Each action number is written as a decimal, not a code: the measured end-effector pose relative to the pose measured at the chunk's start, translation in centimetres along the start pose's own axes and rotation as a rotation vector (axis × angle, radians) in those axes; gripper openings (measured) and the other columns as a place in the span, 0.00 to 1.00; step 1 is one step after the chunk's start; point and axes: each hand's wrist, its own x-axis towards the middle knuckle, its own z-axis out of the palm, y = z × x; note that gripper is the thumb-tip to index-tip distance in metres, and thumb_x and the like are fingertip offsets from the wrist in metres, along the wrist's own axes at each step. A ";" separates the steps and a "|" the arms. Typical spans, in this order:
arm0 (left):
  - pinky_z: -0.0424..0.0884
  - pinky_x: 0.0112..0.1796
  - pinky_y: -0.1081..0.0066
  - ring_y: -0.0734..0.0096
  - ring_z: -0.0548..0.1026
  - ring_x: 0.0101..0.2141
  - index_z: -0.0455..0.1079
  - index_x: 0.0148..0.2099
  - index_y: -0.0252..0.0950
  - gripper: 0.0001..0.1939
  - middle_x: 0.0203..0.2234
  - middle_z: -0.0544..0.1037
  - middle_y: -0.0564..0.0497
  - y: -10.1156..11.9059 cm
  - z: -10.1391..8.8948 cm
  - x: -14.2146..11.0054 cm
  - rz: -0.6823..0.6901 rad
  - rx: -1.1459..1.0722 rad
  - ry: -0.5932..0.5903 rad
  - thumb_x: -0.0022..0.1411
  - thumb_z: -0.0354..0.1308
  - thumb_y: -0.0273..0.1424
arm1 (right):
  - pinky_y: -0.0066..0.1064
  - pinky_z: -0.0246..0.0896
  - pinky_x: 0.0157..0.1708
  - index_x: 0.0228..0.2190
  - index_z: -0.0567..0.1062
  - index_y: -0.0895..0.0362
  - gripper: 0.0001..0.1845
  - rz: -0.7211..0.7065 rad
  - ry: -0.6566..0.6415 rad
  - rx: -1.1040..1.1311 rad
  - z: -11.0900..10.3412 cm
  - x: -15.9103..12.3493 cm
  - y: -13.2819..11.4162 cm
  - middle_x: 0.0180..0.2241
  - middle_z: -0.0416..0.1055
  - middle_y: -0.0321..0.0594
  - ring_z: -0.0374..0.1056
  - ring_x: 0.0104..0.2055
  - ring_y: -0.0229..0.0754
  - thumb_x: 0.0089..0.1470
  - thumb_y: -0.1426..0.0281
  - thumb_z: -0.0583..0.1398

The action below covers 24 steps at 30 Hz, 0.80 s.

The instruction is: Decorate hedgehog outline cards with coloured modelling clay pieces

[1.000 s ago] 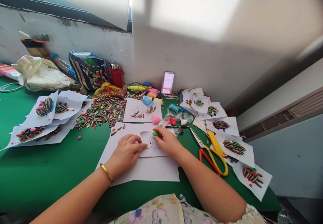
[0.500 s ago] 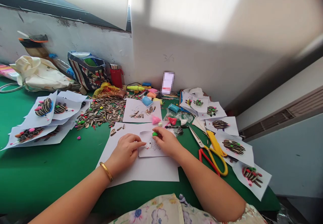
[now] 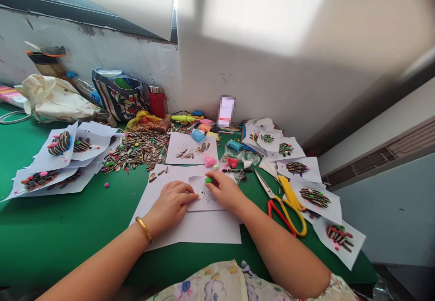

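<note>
A small white card (image 3: 195,204) with a printed hedgehog outline (image 3: 208,194) lies on larger white sheets (image 3: 163,229). My left hand (image 3: 174,203) rests palm down at the card's left edge, its index finger stretched to the hedgehog's snout, where tiny red specks show. My right hand (image 3: 222,191) is over the card's right side, pinching a green clay lump (image 3: 208,180) between thumb and fingertips. Several sunflower seeds (image 3: 158,173) lie at the sheet's top left. Beyond it is another sheet (image 3: 173,156) with seeds on a drawing.
A heap of striped seeds (image 3: 144,149) spreads behind on the left. Finished seed hedgehog cards lie in a left stack (image 3: 70,160) and a right row (image 3: 314,197). Scissors (image 3: 282,206), a black pen (image 3: 238,170), pink clay (image 3: 210,160) and red clay (image 3: 232,162) are close by.
My left index fingertip has shifted slightly right along the hedgehog's snout. My right hand stays in place with the green clay.
</note>
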 end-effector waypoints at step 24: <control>0.58 0.57 0.54 0.64 0.75 0.44 0.62 0.62 0.41 0.32 0.40 0.82 0.51 0.1 0.3 -0.2 0.006 -0.037 0.119 0.56 0.47 0.16 | 0.37 0.65 0.46 0.49 0.72 0.53 0.17 -0.003 -0.001 0.000 -0.2 0.0 -0.2 0.44 0.75 0.42 0.70 0.44 0.44 0.57 0.69 0.59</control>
